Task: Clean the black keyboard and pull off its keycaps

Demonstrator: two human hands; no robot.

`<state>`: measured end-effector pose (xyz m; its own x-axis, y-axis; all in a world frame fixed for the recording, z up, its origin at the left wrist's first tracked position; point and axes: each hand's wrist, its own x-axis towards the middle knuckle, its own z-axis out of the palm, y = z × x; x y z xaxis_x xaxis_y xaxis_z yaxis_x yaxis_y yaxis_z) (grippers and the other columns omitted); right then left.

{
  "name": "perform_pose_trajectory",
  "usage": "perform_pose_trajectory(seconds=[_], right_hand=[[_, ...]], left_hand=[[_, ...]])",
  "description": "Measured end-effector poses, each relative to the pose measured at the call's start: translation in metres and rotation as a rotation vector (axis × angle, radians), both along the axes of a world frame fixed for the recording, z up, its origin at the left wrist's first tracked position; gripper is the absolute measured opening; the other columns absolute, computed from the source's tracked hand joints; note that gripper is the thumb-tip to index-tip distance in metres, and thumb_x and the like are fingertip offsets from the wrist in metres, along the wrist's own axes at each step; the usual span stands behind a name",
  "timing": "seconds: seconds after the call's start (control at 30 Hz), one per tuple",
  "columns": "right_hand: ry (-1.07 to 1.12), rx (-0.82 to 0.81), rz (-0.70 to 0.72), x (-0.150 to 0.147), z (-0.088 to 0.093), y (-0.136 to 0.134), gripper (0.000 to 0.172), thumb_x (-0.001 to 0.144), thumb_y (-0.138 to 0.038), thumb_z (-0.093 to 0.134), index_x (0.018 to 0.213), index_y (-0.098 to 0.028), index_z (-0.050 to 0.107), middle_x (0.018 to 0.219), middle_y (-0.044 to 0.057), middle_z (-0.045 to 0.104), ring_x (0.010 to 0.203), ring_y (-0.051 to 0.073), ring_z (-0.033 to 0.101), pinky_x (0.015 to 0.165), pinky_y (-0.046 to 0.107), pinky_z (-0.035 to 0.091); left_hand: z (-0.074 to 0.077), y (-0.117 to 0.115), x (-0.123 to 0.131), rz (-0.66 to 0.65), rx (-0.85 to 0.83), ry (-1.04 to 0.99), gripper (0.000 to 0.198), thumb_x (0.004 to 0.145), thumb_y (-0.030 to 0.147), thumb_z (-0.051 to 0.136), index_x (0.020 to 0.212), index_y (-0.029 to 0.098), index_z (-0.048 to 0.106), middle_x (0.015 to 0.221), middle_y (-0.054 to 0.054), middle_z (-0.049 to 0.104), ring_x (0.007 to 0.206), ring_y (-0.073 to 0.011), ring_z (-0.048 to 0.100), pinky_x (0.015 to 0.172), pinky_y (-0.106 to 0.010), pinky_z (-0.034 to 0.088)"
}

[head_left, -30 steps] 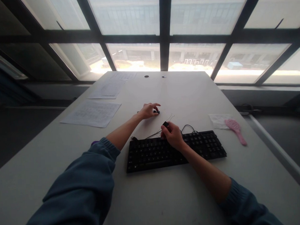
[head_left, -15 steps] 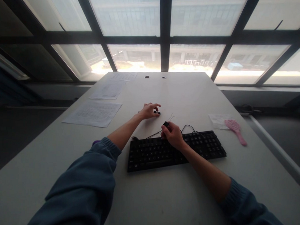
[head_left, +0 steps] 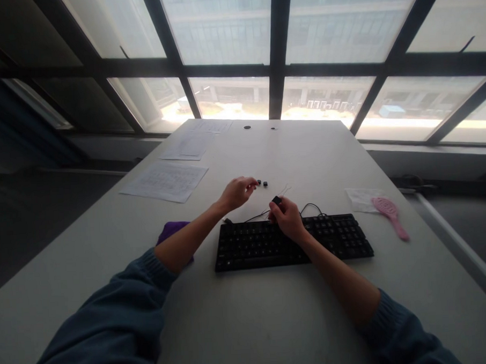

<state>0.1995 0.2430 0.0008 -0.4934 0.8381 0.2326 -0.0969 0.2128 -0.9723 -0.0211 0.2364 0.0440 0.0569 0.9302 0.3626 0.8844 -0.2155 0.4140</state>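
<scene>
My left hand (head_left: 237, 194) is over the white table, its fingers loosely bent and apart, with nothing visible in them. Just right of its fingertips lie two small black keycaps, one keycap (head_left: 259, 182) close by the index finger and another keycap (head_left: 265, 184) a little farther right. My right hand (head_left: 288, 218) is closed on the black handle of a keycap puller (head_left: 276, 200), whose thin wire loops stick out up and to the right. That hand is above the top rows of a black keyboard (head_left: 249, 246); its lower fingers are partly hidden.
A purple cloth (head_left: 168, 229) lies under my left forearm. Printed sheets (head_left: 166, 181) are on the table's left side. A pink hairbrush (head_left: 389, 210) and a clear plastic bag (head_left: 360, 199) lie at right. The keyboard's cable (head_left: 311, 205) curls behind it.
My left hand has drawn back leftward from the keycaps, leaving both in sight. The purple cloth shows more. My right hand keeps its hold over the keyboard; the view has shifted slightly.
</scene>
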Motion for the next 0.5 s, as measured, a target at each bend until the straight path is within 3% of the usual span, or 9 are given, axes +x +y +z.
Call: perform_pose_trajectory(seconds=[0.1,0.27,0.37,0.5], right_hand=[[0.039,0.035,-0.051,0.001,0.003,-0.001,0.029,0.091,-0.048,0.061,0.081,-0.021,0.054,0.065,0.0,0.065,0.052,0.014,0.06,0.051,0.024,0.047],[0.073,0.095,-0.196,0.001,0.005,0.002,0.028,0.092,-0.045,0.06,0.079,-0.02,0.056,0.072,0.002,0.066,0.06,0.014,0.061,0.055,0.025,0.049],[0.061,0.081,-0.239,0.001,0.006,0.002,0.029,0.093,-0.045,0.058,0.077,-0.021,0.055,0.067,0.001,0.064,0.057,0.014,0.059,0.054,0.025,0.047],[0.025,0.07,-0.255,0.002,0.006,-0.007,0.03,0.093,-0.045,0.057,0.075,-0.021,0.055,0.064,0.0,0.062,0.055,0.014,0.057,0.055,0.026,0.047]], left_hand=[[-0.005,-0.035,0.025,0.009,-0.12,0.013,0.023,0.094,0.019,0.05,0.102,0.019,0.072,0.096,-0.005,0.076,0.088,-0.0204,0.068,0.083,-0.033,0.052],[-0.016,-0.096,0.062,0.082,-0.084,0.108,0.025,0.097,0.024,0.052,0.115,0.019,0.068,0.114,-0.009,0.071,0.108,-0.0252,0.063,0.098,-0.041,0.049],[-0.025,-0.114,0.073,0.105,-0.086,0.108,0.032,0.098,0.028,0.052,0.127,0.017,0.061,0.128,-0.011,0.065,0.118,-0.0266,0.058,0.106,-0.044,0.046],[-0.031,-0.123,0.074,0.085,-0.11,0.096,0.031,0.1,0.027,0.05,0.127,0.016,0.06,0.127,-0.011,0.065,0.117,-0.0253,0.058,0.107,-0.043,0.046]])
